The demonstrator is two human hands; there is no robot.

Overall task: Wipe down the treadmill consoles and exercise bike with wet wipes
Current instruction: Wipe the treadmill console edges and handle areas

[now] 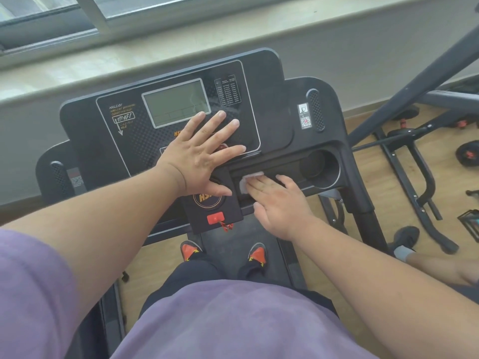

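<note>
Wipe (247, 180) under right hand (274, 200) in console tray (290, 169).

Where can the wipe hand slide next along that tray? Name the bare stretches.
Free: the tray stretch between the right hand and the round cup holder, plus the cup holder itself. Crowded: the tray's left end, where the wet wipe sits beside the left hand and the red safety key.

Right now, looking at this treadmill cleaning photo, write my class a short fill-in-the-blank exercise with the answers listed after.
1. The right hand presses a white ____ into the console tray.
2. The left hand lies flat, fingers spread, just below the grey ____.
3. The round cup holder sits at the tray's ____ end.
4. The safety clip below the logo is ____ in colour.

Answers: wipe; screen; right; red
</note>
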